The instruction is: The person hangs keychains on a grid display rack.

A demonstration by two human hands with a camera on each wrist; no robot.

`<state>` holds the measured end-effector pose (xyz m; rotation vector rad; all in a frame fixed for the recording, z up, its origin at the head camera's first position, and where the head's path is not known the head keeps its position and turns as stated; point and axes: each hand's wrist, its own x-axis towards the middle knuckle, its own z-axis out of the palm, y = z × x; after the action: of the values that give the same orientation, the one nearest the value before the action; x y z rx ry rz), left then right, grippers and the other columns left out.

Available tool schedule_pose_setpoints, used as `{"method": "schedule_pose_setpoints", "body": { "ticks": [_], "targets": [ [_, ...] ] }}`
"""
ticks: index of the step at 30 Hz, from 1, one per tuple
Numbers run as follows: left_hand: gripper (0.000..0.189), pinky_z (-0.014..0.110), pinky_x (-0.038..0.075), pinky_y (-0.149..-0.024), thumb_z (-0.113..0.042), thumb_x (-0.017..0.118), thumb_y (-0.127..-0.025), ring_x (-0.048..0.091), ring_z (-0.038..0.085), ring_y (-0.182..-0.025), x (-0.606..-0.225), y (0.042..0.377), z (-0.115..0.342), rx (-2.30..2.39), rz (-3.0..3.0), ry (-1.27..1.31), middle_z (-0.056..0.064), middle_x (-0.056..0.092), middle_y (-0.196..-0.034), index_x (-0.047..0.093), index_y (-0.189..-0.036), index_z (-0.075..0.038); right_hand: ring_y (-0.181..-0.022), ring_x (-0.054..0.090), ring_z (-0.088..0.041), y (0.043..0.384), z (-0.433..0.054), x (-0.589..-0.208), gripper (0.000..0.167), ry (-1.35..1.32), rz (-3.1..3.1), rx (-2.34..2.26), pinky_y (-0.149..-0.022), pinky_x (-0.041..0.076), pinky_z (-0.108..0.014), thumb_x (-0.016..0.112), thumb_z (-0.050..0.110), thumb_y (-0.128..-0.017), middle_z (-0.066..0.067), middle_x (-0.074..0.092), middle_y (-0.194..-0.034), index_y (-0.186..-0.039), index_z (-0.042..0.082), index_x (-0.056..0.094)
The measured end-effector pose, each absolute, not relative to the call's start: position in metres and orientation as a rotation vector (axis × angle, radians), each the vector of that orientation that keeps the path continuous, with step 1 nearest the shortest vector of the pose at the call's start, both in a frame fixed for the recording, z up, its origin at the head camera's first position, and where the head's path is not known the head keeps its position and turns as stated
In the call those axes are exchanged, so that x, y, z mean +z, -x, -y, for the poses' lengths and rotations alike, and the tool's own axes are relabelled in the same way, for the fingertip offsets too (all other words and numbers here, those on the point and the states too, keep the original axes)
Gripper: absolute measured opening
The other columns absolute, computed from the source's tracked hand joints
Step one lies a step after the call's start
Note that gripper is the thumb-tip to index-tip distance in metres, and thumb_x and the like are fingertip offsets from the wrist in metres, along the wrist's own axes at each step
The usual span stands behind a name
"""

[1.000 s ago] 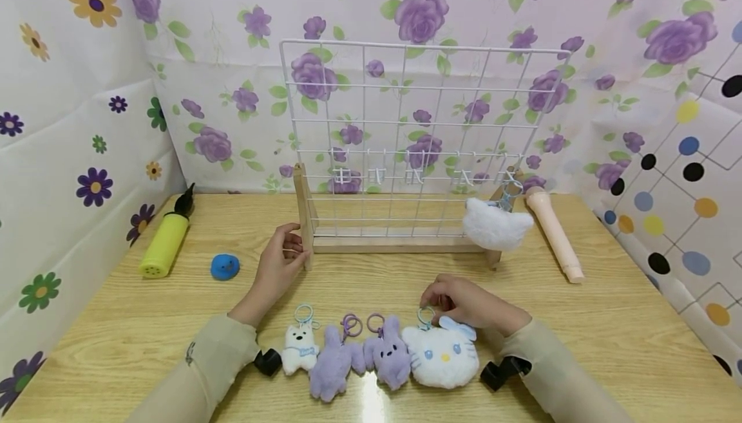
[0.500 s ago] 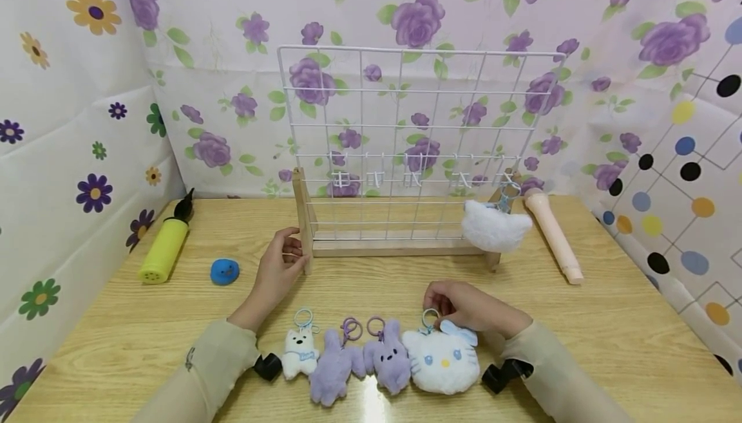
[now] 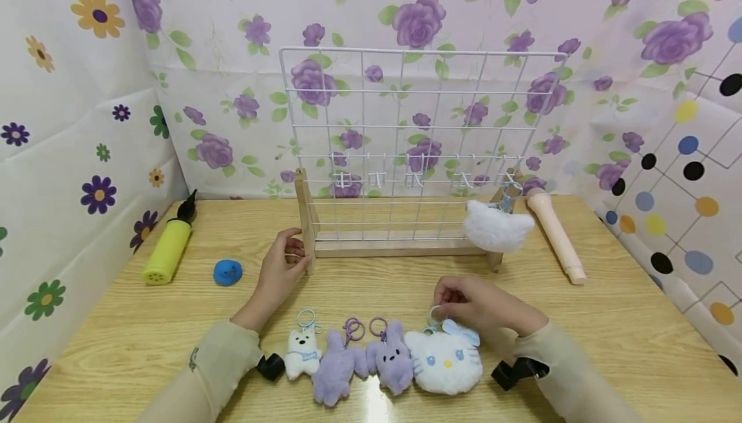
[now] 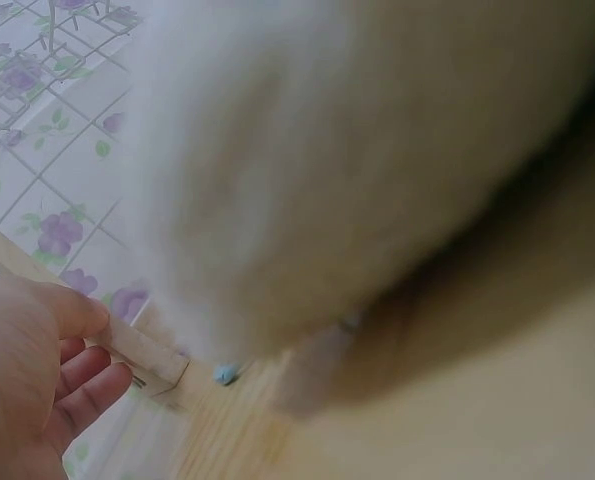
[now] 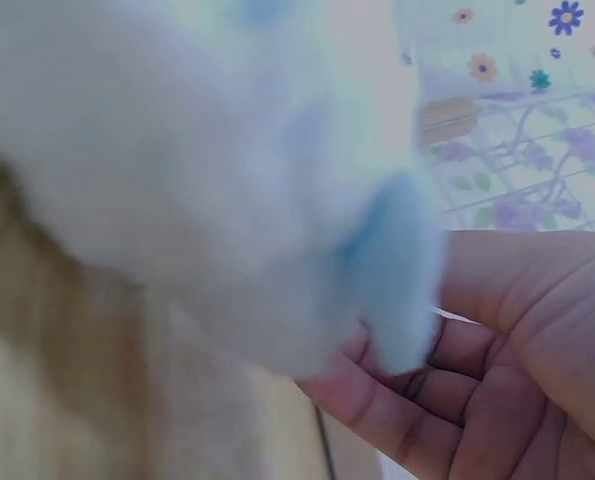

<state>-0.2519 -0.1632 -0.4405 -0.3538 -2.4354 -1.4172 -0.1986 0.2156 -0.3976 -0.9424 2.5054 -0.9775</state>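
My left hand (image 3: 279, 268) grips the left wooden leg (image 3: 304, 230) of a white wire grid rack (image 3: 400, 127), thumb in front. My right hand (image 3: 487, 304) pinches the light blue ring (image 3: 436, 315) of a white cat plush keychain (image 3: 445, 365) lying face up. Beside it lie two purple rabbit plush keychains, one face up (image 3: 391, 364) and one face down (image 3: 333, 371), and a white dog plush keychain (image 3: 303, 353). Blurred plush fills much of both wrist views, hiding the right fingertips in the right one.
Another white plush (image 3: 498, 226) hangs from the rack's rightmost hook. Several white hooks (image 3: 414, 179) line the grid. A blue toy (image 3: 227, 272) and a yellow-green hand pump (image 3: 168, 249) lie left; a pale pink cylinder (image 3: 556, 236) lies right.
My right hand has moved slightly to the right, and the cat keychain's ring has shifted that way with its fingertips. My left hand stays on the rack's leg.
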Motion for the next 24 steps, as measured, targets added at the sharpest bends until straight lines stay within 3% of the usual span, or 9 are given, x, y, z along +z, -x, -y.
{"method": "schedule_pose_setpoints", "body": {
  "ticks": [6,13,24],
  "targets": [
    [0.055,0.013,0.049,-0.074,0.004,0.067,-0.085,0.06,0.028,-0.093,-0.44,0.252,0.163,-1.413,2.438,0.349,0.019,0.057,-0.107,0.042,-0.134,-0.002,-0.072,0.057,-0.002,0.196,-0.218,-0.386,0.004,0.987,-2.53,-1.002,-0.063,0.051,-0.02,0.061,0.017,-0.095,0.002,0.065,-0.084,-0.096,0.014,0.063],
    [0.055,0.016,0.05,-0.076,0.005,0.066,-0.086,0.06,0.028,-0.095,-0.44,0.252,0.163,-1.424,2.44,0.338,0.019,0.056,-0.109,0.041,-0.134,-0.002,-0.074,0.063,-0.012,0.189,-0.218,-0.37,0.007,0.97,-2.493,-1.062,-0.064,0.054,-0.022,0.061,0.016,-0.095,-0.003,0.066,-0.085,-0.098,0.01,0.062],
    [0.055,0.017,0.05,-0.077,0.004,0.066,-0.086,0.059,0.028,-0.095,-0.441,0.252,0.162,-1.429,2.444,0.338,0.019,0.056,-0.109,0.041,-0.134,-0.002,-0.072,0.061,-0.005,0.181,-0.219,-0.355,0.006,1.012,-2.547,-1.063,-0.064,0.054,-0.021,0.062,0.016,-0.094,0.0,0.065,-0.083,-0.096,0.01,0.062]
  ]
}}
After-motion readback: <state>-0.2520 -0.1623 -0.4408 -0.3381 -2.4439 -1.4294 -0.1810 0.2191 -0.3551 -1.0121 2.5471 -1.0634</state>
